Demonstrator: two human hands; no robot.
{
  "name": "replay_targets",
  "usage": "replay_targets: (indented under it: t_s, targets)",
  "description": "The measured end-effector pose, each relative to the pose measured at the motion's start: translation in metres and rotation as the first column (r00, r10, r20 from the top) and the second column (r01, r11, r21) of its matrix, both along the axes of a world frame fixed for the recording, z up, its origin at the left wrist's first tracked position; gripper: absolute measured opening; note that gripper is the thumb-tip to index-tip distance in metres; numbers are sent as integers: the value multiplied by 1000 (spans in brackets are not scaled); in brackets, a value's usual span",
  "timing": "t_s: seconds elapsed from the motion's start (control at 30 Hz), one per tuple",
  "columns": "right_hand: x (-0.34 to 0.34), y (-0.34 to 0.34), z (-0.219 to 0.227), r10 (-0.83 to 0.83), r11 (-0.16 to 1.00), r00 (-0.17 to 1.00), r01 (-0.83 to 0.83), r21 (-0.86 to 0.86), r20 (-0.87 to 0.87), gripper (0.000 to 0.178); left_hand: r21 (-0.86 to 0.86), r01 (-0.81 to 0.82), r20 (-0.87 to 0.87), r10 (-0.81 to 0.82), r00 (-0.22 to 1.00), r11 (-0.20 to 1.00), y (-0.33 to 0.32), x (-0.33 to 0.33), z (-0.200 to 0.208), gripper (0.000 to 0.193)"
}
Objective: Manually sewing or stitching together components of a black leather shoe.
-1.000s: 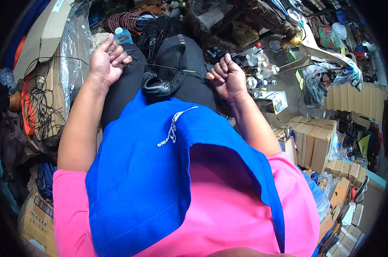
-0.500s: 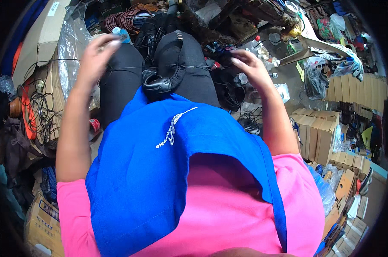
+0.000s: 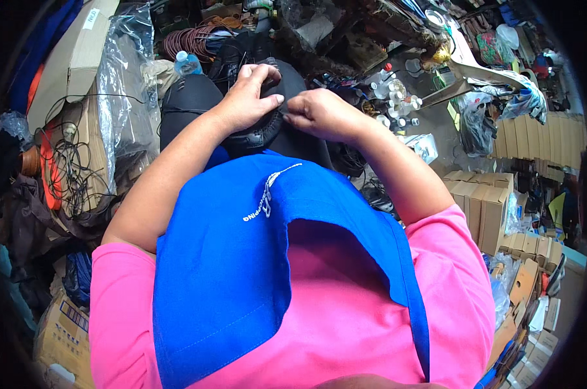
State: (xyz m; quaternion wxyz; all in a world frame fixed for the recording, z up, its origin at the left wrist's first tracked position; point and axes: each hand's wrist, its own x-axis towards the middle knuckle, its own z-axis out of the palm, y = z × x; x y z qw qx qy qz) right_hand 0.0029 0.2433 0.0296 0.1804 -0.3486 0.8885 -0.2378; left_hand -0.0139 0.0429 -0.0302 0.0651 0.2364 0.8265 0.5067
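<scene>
A black shoe (image 3: 259, 136) with stitching along its edge rests on my lap, over dark trousers. My left hand (image 3: 249, 97) lies over the shoe, its fingers curled round the upper part and its thumb pointing to the right. Close to the shoe's right edge, my right hand (image 3: 322, 115) is closed in a pinch. Whatever is between its fingertips is too small or hidden to make out. The blue apron (image 3: 222, 259) covers my front up to the near end of the shoe.
A small bottle with a light cap (image 3: 186, 63) stands beyond my left knee. Clear plastic sheeting and a tall carton (image 3: 79, 58) are at the left, with tangled black cord (image 3: 70, 172) below. Several small bottles (image 3: 397, 97) stand at the right, near stacked cardboard boxes (image 3: 478, 207).
Both hands have come inward from wide apart, with a thin dark thread stretched between them, to meet at the shoe. My left hand now grips it.
</scene>
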Motion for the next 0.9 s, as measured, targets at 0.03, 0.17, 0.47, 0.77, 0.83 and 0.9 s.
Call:
replay_targets:
  t_s: [0.03, 0.17, 0.47, 0.77, 0.83, 0.9]
  targets:
    - [3, 2, 1, -4, 1000, 1000, 4, -22, 3, 20, 21, 21, -4, -21, 1000, 1000, 0, 0, -1, 43]
    - [16, 6, 7, -29, 994, 999, 33, -100, 36, 27, 34, 21, 26, -22, 999, 999, 2, 1, 1, 42]
    - [34, 6, 24, -171, 975, 972, 190, -111, 162, 33, 43, 23, 23, -24, 999, 999, -2, 0, 2, 42]
    - [33, 28, 34, -281, 937, 959, 278, -211, 16, 20, 154, 190, 295, -228, 928, 970, -18, -23, 14, 36]
    - [26, 24, 26, -280, 941, 960, 278, -194, 15, 23, 161, 228, 330, -270, 905, 960, -21, -29, 18, 34]
    - [20, 19, 20, -233, 962, 970, 220, -160, -66, 30, 112, 231, 341, -256, 904, 966, -22, -34, 20, 33]
